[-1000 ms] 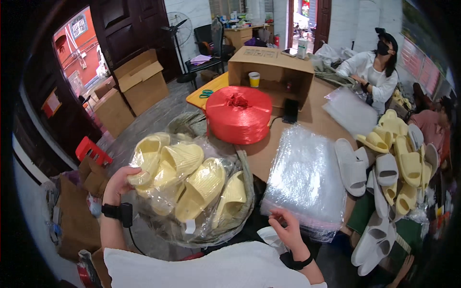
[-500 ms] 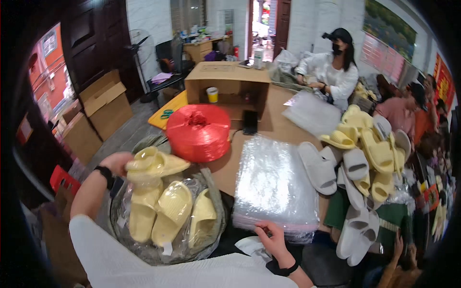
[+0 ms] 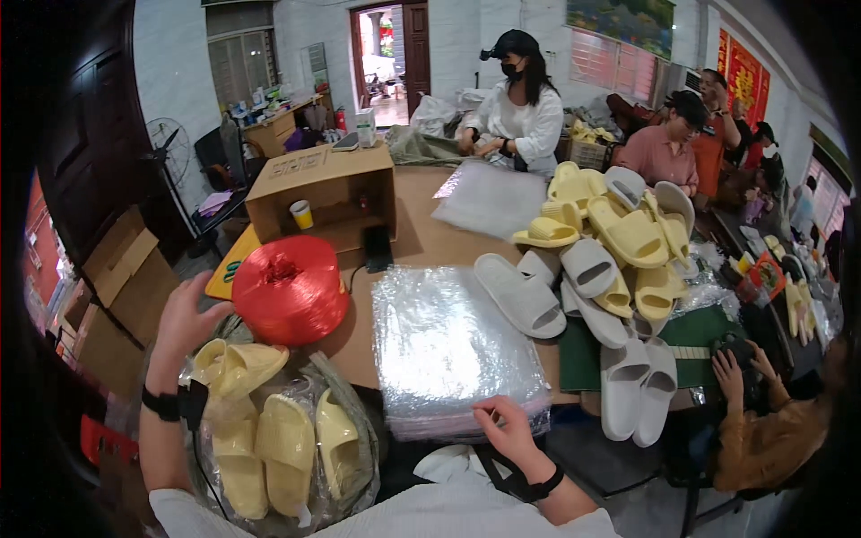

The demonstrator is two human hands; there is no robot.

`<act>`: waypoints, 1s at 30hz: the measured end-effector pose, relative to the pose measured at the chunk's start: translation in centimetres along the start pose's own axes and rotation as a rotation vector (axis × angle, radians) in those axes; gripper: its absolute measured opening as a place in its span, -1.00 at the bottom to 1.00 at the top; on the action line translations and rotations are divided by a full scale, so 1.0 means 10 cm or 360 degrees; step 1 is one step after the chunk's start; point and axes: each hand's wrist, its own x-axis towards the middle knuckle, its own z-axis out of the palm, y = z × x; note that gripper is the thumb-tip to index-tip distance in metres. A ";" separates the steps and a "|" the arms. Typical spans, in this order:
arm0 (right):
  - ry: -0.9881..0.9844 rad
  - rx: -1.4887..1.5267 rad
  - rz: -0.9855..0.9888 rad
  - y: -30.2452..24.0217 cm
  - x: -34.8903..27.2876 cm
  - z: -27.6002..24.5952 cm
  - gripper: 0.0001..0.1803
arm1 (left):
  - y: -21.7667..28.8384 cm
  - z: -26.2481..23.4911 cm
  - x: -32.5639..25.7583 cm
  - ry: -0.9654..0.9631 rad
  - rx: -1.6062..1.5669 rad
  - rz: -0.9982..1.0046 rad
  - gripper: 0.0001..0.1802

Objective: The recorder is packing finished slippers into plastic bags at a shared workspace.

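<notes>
My left hand [image 3: 190, 314] is open and empty, its fingers spread, above a sack [image 3: 369, 448] at the lower left. Inside the sack lie several pale yellow slippers [image 3: 285, 448] in clear plastic wrapping. A wrapped yellow pair [image 3: 240, 368] rests on top, just below this hand. My right hand [image 3: 509, 429] is closed in a pinch at the near edge of a stack of clear plastic bags [image 3: 453, 336], its fingertips on the topmost bag's edge. To the right of the stack are loose grey slippers [image 3: 520, 294] and a heap of yellow slippers [image 3: 628, 231].
A red roll of plastic twine [image 3: 289, 291] sits left of the stack. Behind it stands an open cardboard box [image 3: 321, 179] with a yellow-white cup [image 3: 301, 213]. More clear bags [image 3: 493, 202] lie farther back. Co-workers are across the table and along the right.
My left hand has let go of the wrapped slipper pair, which now lies on the others in the sack. The view has swung right; my right hand stays at the stack's edge.
</notes>
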 end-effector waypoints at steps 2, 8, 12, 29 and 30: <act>0.0122 -0.0054 -0.0006 -0.02 0.09 -0.10 -0.91 | 0.82 -0.10 0.00 -0.0277 -0.0966 0.0356 -0.45; 0.0433 -0.0642 -0.0420 0.24 0.31 -0.39 -0.87 | 2.58 -0.15 -0.55 -0.0514 -0.2400 0.2159 -0.51; 0.0517 -0.0605 -0.0468 0.62 0.49 -0.36 -0.88 | 3.53 0.11 -1.02 -0.1250 -0.3694 0.2327 -0.42; 0.0611 -0.0388 -0.0081 0.81 0.39 -0.44 -0.91 | 3.83 -0.11 -1.48 -0.1163 -0.3514 0.0579 -0.83; 0.0588 -0.0360 -0.0059 0.81 0.39 -0.46 -0.91 | 3.85 -0.10 -1.50 -0.1071 -0.3484 0.0604 -0.83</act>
